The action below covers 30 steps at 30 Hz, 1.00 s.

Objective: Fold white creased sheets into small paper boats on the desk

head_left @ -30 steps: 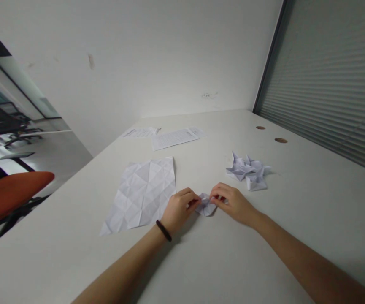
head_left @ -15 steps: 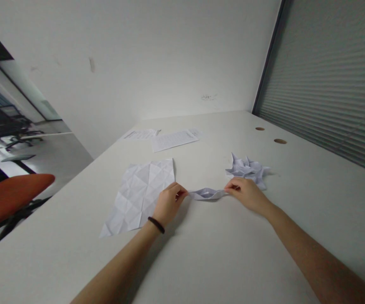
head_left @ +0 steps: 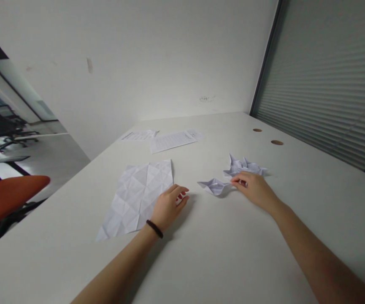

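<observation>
The folded paper boat has a shallow hollow along its middle, open upwards, with pale inner folds showing in it. Its right tip is hidden between the fingers of the right hand, which pinch it there; whether its underside rests on the bench is hard to tell. The right hand also covers the near part of a spiky folded paper piece, just behind it.

The left hand, with a dark band at the wrist, is partly open, thumb and fingers apart and holding nothing. The boat lies to the right of those fingers, near but not touching, its free left tip towards them. This hand hides the right-hand edge of a creased paper sheet.

Farther back lie printed sheets, their text too small to read. An orange chair seat is cut off at the left, and the blinds run out of view at the right
</observation>
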Available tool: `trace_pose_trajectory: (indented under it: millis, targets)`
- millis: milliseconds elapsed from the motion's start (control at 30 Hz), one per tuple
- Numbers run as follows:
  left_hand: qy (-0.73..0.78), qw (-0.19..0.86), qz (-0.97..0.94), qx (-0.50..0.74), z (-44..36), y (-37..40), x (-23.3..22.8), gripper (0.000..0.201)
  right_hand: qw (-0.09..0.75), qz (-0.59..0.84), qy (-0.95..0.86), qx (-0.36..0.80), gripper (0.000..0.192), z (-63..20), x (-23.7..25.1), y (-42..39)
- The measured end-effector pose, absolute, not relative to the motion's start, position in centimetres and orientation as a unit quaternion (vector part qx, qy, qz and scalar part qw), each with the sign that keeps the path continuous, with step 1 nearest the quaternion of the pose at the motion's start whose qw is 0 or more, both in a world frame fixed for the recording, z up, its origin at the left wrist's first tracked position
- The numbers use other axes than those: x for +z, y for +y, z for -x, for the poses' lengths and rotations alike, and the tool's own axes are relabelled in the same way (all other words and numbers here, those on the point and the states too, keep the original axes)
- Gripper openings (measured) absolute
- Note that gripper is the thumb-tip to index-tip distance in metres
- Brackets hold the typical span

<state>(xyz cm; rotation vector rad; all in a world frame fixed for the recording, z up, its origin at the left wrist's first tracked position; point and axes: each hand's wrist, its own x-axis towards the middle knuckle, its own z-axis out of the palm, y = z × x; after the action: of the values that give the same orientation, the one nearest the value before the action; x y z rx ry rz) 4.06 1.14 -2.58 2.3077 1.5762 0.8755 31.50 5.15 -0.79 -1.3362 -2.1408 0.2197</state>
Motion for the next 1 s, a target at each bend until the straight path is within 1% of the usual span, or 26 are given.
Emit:
trace_pose_trajectory:
  millis: [67, 200, 333, 433, 633, 700, 800, 867, 933, 1000]
  targets:
    - [0.537, 0.097, -0.786, 0.29, -4.0, 1.1, -2.6, 0.014, 0.303, 0.508, -0.805, 0.047, 0.012, -32.3, -0.6, 5.5]
    - [0.54, 0.091, -0.787, 0.285, -3.9, 1.2, -2.7, 0.015, 0.283, 0.52, -0.805, -0.036, 0.015, -34.2, -0.7, 6.1]
    - [0.537, 0.09, -0.79, 0.282, -3.9, 1.3, -2.9, 0.015, 0.261, 0.538, -0.799, -0.066, 0.016, -35.6, -0.9, 6.7]
    - [0.536, 0.093, -0.792, 0.277, -4.0, 1.3, -2.9, 0.015, 0.254, 0.543, -0.797, -0.074, 0.017, -35.8, -1.0, 6.8]
    - [0.53, 0.1, -0.796, 0.276, -4.0, 1.1, -3.0, 0.016, 0.277, 0.516, -0.809, -0.049, 0.019, -35.1, -1.2, 6.7]
    - [0.53, 0.099, -0.796, 0.275, -3.9, 1.1, -3.1, 0.016, 0.273, 0.518, -0.809, -0.05, 0.02, -35.1, -1.4, 6.7]
    - [0.527, 0.085, -0.802, 0.269, -3.9, 1.2, -3.1, 0.016, 0.254, 0.537, -0.802, -0.055, 0.016, -35.2, -1.6, 6.7]
    - [0.528, 0.058, -0.809, 0.25, -3.9, 1.2, -2.9, 0.017, 0.257, 0.552, -0.791, -0.062, 0.014, -35.0, -1.5, 6.7]
    - [0.541, 0.017, -0.814, 0.209, -3.8, 0.9, -2.4, 0.024, 0.292, 0.556, -0.774, -0.078, 0.014, -34.5, -1.3, 6.6]
    - [0.579, -0.014, -0.803, 0.14, -3.5, 0.5, -1.7, 0.044, 0.348, 0.54, -0.762, -0.089, 0.013, -33.7, -1.0, 6.3]
